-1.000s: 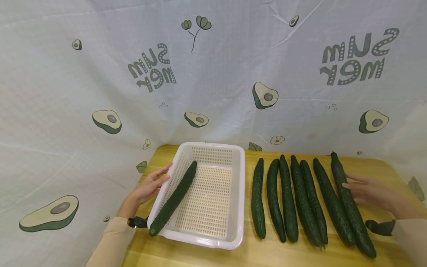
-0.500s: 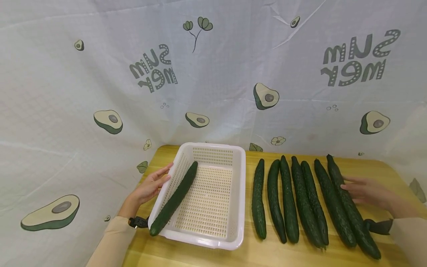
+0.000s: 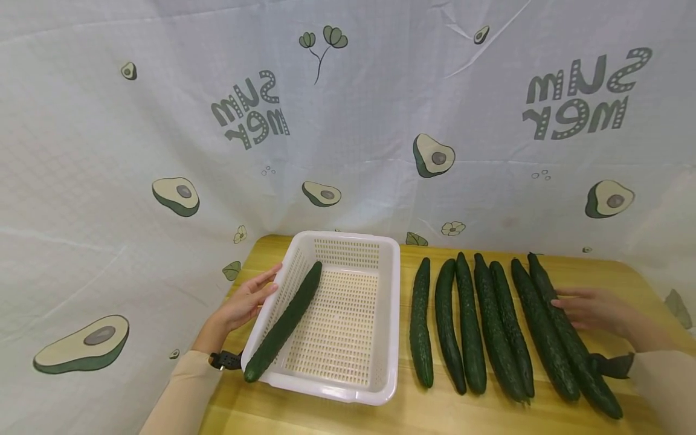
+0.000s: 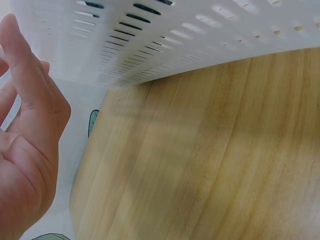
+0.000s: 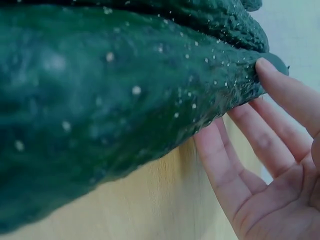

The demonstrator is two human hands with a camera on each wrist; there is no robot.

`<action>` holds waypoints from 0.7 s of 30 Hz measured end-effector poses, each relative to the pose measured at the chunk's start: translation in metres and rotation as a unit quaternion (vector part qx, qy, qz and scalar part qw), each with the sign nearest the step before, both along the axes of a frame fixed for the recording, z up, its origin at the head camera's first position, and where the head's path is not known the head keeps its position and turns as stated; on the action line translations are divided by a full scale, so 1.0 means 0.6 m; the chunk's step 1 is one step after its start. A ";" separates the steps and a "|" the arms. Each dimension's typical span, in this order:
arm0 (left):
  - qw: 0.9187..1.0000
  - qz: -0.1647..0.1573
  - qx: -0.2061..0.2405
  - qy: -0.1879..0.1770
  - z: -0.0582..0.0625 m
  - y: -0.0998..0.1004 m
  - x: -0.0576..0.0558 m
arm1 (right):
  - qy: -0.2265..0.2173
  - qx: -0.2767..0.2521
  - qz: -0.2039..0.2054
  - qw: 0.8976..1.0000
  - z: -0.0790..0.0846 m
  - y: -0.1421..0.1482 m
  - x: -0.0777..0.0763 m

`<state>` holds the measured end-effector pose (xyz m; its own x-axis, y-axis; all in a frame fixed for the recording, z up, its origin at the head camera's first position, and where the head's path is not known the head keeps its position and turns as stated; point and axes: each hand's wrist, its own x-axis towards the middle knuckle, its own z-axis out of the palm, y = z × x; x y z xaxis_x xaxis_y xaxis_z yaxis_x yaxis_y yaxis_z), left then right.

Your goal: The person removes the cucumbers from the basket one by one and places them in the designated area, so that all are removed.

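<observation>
My left hand rests against the left wall of a white plastic basket, its fingers extended near the rim; in the left wrist view the hand looks loosely straight. One cucumber leans diagonally inside, its lower end over the front left corner. On the right, my right hand touches the rightmost cucumber from its right side. From the right wrist, the thumb is seen against this cucumber's upper side near the far end, and the extended fingers reach along its lower side.
Several more cucumbers lie lengthwise in a row on the wooden table, between the basket and the right hand. A pale cloth printed with avocados hangs behind the table. Both wrists carry black straps.
The rightmost cucumber has shifted left at its far end and now lies close beside its neighbour; my right hand has moved slightly left with it. The left hand and basket stay put.
</observation>
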<state>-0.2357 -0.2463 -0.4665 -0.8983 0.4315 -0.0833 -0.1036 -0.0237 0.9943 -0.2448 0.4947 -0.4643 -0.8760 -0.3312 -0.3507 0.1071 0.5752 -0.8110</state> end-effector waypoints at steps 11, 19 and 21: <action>1.000 0.006 -0.007 -0.002 0.000 -0.002 0.001 | 0.009 0.003 -0.057 0.998 -0.006 -0.008 0.005; 1.000 0.007 -0.010 -0.004 -0.002 -0.003 0.002 | 0.029 0.005 -0.066 0.997 -0.020 0.006 0.009; 1.000 0.007 -0.009 -0.004 -0.003 -0.003 0.002 | 0.032 0.001 -0.072 0.997 -0.021 0.009 0.009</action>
<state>-0.2346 -0.2484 -0.4682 -0.9035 0.4175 -0.0974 -0.1105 -0.0071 0.9939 -0.2392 0.5001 -0.4772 -0.9353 -0.1986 -0.2928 0.1369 0.5598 -0.8172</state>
